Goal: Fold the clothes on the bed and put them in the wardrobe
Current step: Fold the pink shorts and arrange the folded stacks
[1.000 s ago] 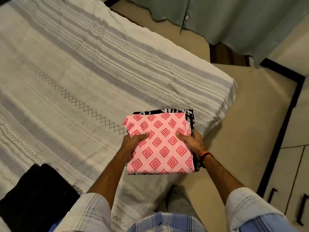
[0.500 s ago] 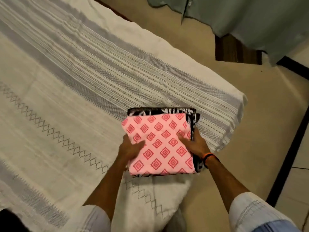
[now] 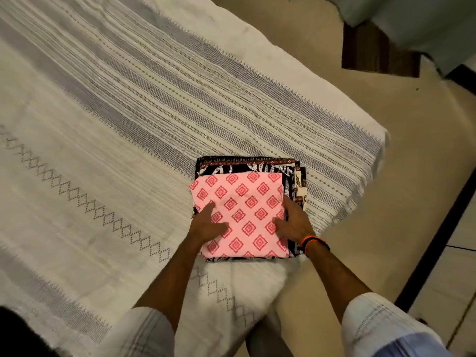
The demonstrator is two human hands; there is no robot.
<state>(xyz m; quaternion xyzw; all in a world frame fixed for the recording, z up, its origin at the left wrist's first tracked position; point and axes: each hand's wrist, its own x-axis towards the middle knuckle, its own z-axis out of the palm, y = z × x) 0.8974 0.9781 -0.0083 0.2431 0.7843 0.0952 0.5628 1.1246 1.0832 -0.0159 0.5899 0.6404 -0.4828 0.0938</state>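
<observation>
Mostly hidden under the folded pink diamond-print cloth (image 3: 242, 215): a black-and-white patterned folded garment (image 3: 247, 166). Cut off at the bottom-left corner: a dark shape (image 3: 23, 333), unidentifiable.

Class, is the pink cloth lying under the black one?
No, the pink cloth lies on top of the black cloth.
</observation>
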